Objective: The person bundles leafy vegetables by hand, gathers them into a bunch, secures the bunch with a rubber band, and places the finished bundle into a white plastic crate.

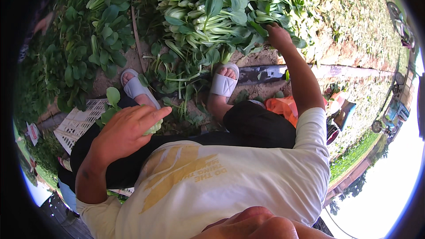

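Observation:
My left hand [124, 131] is closed round a bok choy [153, 128]; its pale stem end sticks out by the fingers and its leaves show behind the hand. At the right edge of a large heap of bok choy [212, 23], my right hand [279, 36] reaches down among the leaves. Its fingertips are partly hidden by leaves, so whether they grip anything is unclear. The heap lies before my feet, pale stems mostly towards the left and leaves towards the right.
Leafy greens [76, 53] cover the left, near a white plastic crate [79, 119] beside my leg. A dark plastic strip [262, 74] crosses the soil. An orange bag [284, 108] lies by my right knee. Part of another person's hand [41, 25] shows far left.

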Motion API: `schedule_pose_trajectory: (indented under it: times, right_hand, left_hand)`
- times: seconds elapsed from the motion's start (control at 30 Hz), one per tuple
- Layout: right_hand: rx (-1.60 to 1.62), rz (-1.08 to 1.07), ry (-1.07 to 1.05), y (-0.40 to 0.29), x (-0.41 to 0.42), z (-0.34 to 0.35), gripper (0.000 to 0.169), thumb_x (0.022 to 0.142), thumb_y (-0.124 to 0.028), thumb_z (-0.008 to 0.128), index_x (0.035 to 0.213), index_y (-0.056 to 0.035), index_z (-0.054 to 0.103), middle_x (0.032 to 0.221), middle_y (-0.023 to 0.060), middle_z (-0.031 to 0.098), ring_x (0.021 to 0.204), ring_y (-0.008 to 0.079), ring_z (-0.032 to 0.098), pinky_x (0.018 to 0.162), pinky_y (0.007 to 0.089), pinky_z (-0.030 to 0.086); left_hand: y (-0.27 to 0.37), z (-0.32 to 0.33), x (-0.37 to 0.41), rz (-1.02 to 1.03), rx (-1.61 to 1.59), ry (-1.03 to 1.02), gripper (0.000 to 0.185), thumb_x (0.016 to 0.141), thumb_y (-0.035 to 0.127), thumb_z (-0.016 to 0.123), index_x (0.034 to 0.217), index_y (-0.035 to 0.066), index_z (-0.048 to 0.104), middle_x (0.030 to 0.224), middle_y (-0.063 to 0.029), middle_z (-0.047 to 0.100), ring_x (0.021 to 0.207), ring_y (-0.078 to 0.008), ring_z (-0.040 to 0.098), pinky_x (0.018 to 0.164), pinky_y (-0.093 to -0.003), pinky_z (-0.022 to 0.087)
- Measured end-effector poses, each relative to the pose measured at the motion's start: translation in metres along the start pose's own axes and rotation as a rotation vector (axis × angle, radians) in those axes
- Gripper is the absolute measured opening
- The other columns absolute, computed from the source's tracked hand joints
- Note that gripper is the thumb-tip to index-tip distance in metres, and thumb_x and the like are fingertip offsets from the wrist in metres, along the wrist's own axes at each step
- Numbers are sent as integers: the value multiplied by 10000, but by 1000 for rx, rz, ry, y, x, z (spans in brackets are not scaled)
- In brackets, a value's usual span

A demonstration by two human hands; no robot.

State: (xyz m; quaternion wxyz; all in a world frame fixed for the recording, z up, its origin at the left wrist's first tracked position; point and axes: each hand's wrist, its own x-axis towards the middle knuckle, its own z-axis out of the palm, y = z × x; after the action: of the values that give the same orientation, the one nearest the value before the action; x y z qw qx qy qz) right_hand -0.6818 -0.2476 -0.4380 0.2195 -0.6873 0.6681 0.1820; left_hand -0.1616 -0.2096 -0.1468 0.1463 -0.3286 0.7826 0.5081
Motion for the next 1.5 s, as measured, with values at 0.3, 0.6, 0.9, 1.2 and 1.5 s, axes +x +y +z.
schedule_pose_trajectory:
  times: [0.3,0.6,0.9,1.2,1.5]
  right_hand:
    - [238,343,-10,40,-33,-34,543,799,-348,791,1276,-123,661,1128,167,743,1082,343,700,930,469,538]
    - [1056,-48,160,-90,-173,-202,385,873,-168,831,1173,-14,646,849,5,680,749,64,617,681,240,502]
    - [1477,-472,-123,-285,-272,-252,401,866,-83,850,1200,-23,636,930,3,701,817,51,635,717,209,519]
    - [1194,-493,362,-344,-317,-246,289,1006,-139,680,1258,2,670,1008,32,733,905,54,630,807,227,525]
    - [928,-348,517,-359,-344,-247,321,972,-215,698,1229,-24,714,988,92,765,881,96,666,809,286,546]
  left_hand:
    - [3,1,-6,29,4,34,685,766,11,727,1424,129,576,1181,-131,661,1066,-373,640,922,-448,516]
    - [36,7,-31,154,-184,156,686,848,8,717,1492,151,531,1541,-118,496,1381,-325,523,1117,-403,451]
    - [66,29,-68,574,-318,314,722,868,16,718,1531,200,500,1679,-120,273,1521,-314,347,1198,-414,371]
    - [47,49,-105,604,-261,505,666,883,60,696,1507,195,507,1431,-143,542,1307,-300,570,1075,-385,476]
    - [51,49,-114,587,-217,464,665,868,56,700,1499,170,523,1484,-145,523,1364,-306,539,1148,-404,432]
